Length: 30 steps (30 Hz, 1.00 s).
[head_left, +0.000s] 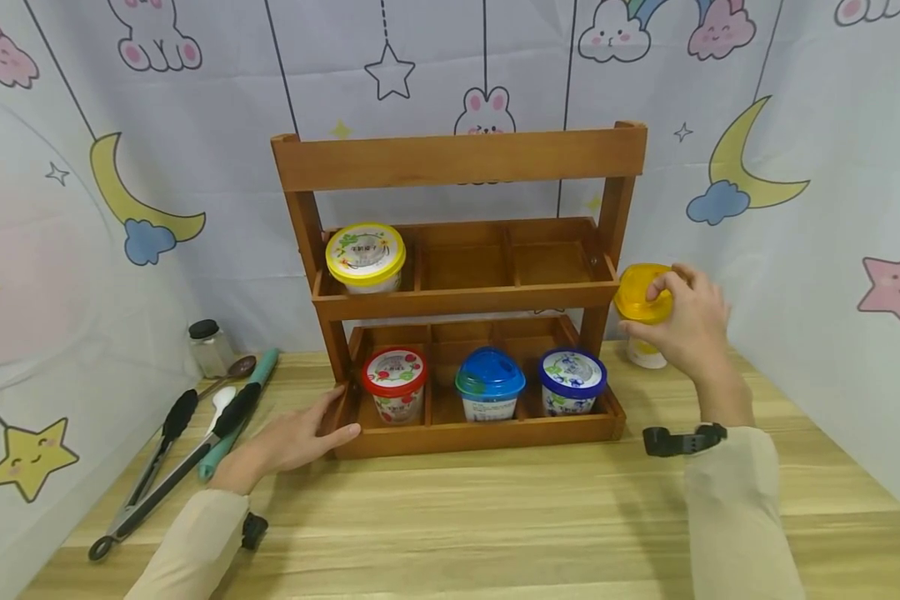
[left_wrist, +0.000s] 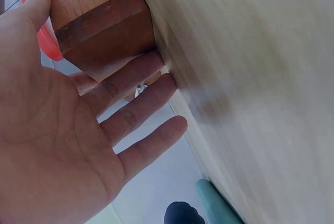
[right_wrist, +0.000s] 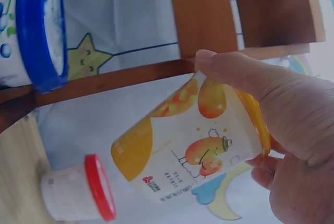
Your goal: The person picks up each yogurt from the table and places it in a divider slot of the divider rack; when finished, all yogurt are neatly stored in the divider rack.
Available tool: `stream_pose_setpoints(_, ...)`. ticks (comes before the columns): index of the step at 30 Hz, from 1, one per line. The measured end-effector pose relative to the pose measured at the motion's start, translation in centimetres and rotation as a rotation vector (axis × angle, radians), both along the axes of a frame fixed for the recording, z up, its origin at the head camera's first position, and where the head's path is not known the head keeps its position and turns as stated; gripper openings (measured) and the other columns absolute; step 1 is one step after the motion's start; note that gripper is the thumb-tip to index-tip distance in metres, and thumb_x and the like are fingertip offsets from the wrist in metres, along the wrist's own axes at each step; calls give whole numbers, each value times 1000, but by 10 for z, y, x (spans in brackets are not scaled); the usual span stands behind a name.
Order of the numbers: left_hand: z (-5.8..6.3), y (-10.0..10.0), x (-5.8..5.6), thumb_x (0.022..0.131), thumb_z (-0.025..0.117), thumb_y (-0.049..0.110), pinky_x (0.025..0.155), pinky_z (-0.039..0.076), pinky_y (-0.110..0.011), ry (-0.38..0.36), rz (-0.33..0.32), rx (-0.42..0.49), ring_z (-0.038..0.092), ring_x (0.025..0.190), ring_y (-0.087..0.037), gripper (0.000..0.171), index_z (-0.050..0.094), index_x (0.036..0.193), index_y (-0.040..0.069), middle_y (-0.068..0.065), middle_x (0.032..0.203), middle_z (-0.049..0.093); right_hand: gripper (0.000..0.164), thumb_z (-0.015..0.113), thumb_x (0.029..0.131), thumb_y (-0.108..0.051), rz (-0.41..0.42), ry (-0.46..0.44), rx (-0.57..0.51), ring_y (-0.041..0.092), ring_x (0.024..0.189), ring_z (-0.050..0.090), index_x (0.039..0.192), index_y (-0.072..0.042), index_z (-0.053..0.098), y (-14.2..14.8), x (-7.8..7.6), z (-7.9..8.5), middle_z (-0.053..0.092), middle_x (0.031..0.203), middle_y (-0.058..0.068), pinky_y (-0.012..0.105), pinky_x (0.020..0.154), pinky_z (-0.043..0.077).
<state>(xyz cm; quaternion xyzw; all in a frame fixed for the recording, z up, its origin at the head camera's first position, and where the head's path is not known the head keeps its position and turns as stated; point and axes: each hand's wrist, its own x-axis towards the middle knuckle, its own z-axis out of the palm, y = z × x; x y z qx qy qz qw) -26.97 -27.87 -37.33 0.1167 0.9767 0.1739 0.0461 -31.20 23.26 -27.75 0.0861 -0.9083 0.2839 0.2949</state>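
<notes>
My right hand [head_left: 686, 321] grips a cup with a yellow lid [head_left: 642, 293] near its top, beside the rack's right end. Mangoes are printed on the tilted cup [right_wrist: 193, 140] in the right wrist view. At the left front corner of the two-tier wooden rack [head_left: 487, 437], my left hand [head_left: 288, 442] rests with its fingers extended. The rack's lower tier holds a red-lidded cup [head_left: 395, 379], a cup with a blue domed lid [head_left: 490, 379] and a dark-blue-lidded cup [head_left: 572, 375]. On the upper tier, a yellow-rimmed cup [head_left: 366, 254] sits in the left compartment.
Another white cup with a red lid [right_wrist: 78, 192] stands on the table beyond the held one. At the left lie black-and-steel tongs [head_left: 168, 458], a white spoon [head_left: 223, 400] and a teal-handled utensil [head_left: 217, 454], near a black-capped jar [head_left: 212, 350]. A printed curtain [head_left: 435, 83] hangs behind.
</notes>
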Motion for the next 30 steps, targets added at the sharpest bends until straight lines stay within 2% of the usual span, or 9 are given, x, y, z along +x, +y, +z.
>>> stream_pose_setpoints(7, 1, 1, 0, 95, 47, 68, 99, 42, -63, 0, -2, -1, 53, 121, -53, 91, 23, 159, 8, -34, 146, 43, 44, 88, 77, -20, -20, 40, 5, 56, 135, 24, 95, -4, 51, -3, 9, 13, 30, 153, 30, 71, 102, 17)
stream_pose_setpoints(21, 1, 1, 0, 95, 48, 67, 100, 41, -64, 0, 0, 4, 51, 124, -54, 91, 23, 159, 7, -34, 147, 42, 40, 88, 75, -11, -11, 150, 6, 48, 139, 21, 95, -6, 53, -16, 27, 30, 30, 155, 22, 69, 101, 18)
stream_pose_setpoints(30, 0, 1, 0, 95, 47, 68, 101, 40, -64, 10, 0, -3, 51, 125, -54, 91, 24, 159, 7, -33, 147, 42, 40, 89, 74, -9, 40, 308, 39, 45, 137, 25, 92, -7, 54, -30, 36, 39, 32, 155, 17, 64, 101, 20)
